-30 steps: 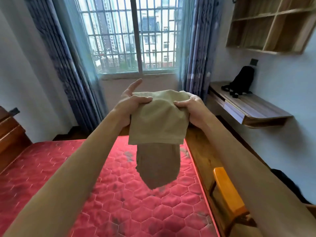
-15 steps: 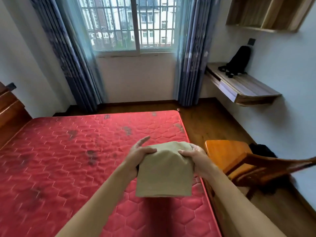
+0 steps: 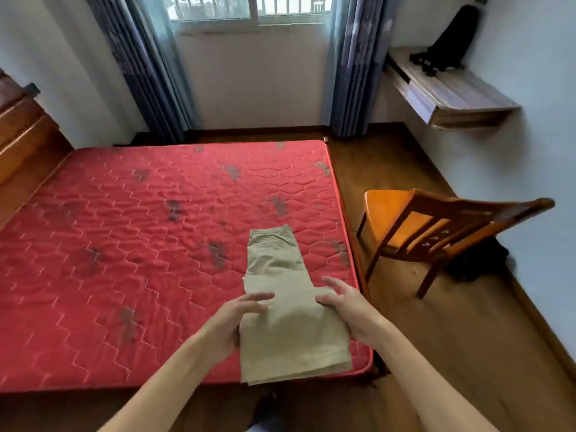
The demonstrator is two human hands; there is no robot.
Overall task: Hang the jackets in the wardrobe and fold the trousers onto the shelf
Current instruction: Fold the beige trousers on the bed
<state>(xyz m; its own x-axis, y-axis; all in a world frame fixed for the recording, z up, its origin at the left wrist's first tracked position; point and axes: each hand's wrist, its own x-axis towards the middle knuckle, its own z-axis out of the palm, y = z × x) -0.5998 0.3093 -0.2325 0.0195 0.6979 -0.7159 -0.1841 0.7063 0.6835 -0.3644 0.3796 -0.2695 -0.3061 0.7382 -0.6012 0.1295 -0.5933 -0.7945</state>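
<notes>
The khaki trousers (image 3: pixel 290 307), lifted moments ago, are now lying on the red mattress (image 3: pixel 124 244); left hand (image 3: pixel 230 319) and right hand (image 3: pixel 349 310), fingers spread, are releasing them for folding.

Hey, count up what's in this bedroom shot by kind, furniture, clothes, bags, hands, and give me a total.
Furniture: 3, the bed, the chair, the wall desk
Clothes: 1, the trousers, lying partly folded on the bed
Bags: 1, the black bag on the desk
Hands: 2, the left hand and the right hand, both on the trousers
Total: 7
</notes>
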